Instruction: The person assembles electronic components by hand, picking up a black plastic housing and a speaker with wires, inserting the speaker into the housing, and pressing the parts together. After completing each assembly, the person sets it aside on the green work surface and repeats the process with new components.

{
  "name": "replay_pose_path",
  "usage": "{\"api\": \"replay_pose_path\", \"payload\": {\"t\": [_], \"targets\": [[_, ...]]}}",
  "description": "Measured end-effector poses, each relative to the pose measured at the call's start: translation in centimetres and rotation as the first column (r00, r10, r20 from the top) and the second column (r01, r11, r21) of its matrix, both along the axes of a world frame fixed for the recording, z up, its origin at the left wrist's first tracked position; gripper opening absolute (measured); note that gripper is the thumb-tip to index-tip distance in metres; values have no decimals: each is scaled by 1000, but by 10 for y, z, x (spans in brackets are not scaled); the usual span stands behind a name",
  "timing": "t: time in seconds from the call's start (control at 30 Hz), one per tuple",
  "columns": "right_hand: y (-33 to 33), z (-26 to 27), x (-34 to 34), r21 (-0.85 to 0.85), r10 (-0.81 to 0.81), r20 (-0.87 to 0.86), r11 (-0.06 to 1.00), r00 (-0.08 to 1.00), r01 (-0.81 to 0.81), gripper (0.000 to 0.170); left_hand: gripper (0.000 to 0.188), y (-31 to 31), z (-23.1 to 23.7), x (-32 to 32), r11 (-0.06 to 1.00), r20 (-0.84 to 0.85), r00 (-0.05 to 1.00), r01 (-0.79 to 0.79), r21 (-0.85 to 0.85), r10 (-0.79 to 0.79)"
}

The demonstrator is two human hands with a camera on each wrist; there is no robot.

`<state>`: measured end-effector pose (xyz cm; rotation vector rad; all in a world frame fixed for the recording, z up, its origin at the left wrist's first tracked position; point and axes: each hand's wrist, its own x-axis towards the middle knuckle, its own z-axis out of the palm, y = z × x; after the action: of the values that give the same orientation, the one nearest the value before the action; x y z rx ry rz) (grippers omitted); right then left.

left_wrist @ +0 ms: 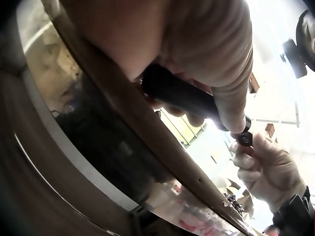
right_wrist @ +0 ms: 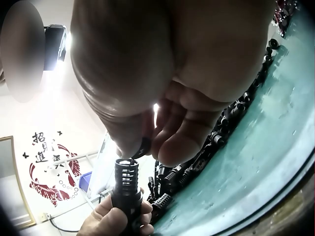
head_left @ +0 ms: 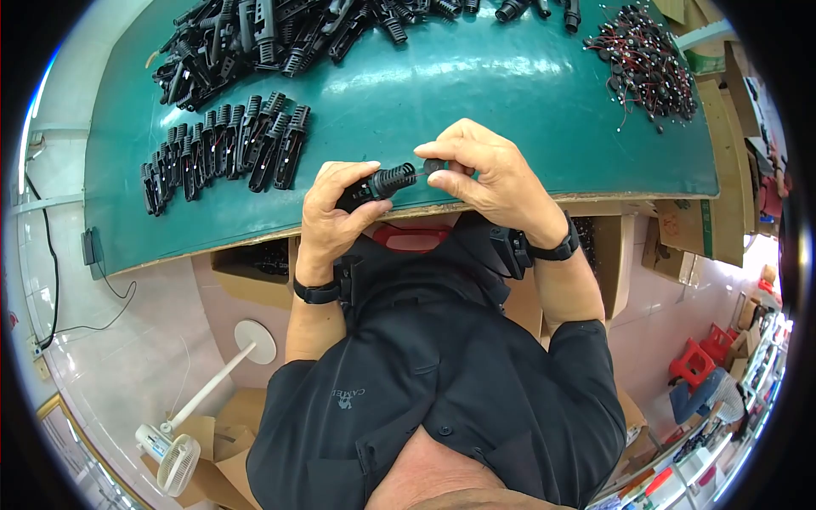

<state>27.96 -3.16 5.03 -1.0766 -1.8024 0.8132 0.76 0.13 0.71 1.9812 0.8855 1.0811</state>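
A black cylindrical part point(head_left: 393, 179) with a ribbed, spring-like end lies in the left hand point(head_left: 333, 208), whose thumb and fingers are wrapped round its body. The right hand point(head_left: 489, 174) pinches a small round black piece point(head_left: 433, 166) between thumb and fingers, just off the ribbed end. In the left wrist view the dark body point(left_wrist: 182, 94) runs through the left hand point(left_wrist: 197, 44), and the right hand point(left_wrist: 273, 169) meets its far end. The right wrist view shows the ribbed end point(right_wrist: 126, 174) upright, just below the small black piece point(right_wrist: 142, 147).
Rows of similar black parts point(head_left: 225, 140) lie on the green table point(head_left: 476, 93) at the left, with a large heap point(head_left: 280, 34) behind them. A pile of small wired pieces point(head_left: 646, 72) is at the right. Cardboard boxes point(head_left: 255, 276) stand below the table's edge.
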Motion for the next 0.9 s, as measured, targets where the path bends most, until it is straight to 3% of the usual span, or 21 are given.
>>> {"api": "replay_pose_path", "payload": {"t": [0.23, 0.4, 0.9], "targets": [[-4, -7, -8, -35, -45, -56, 998, 997, 43, 30, 50, -4, -6, 0, 986, 8, 996, -83, -145, 85], [-2, -20, -13, -111, -44, -176, 993, 983, 25, 27, 48, -3, -1, 1, 991, 2, 997, -74, -112, 75], [-2, -33, -19, -247, -42, -300, 969, 953, -34, 26, 43, 1, 4, 1, 993, -38, 999, -27, -112, 23]]}}
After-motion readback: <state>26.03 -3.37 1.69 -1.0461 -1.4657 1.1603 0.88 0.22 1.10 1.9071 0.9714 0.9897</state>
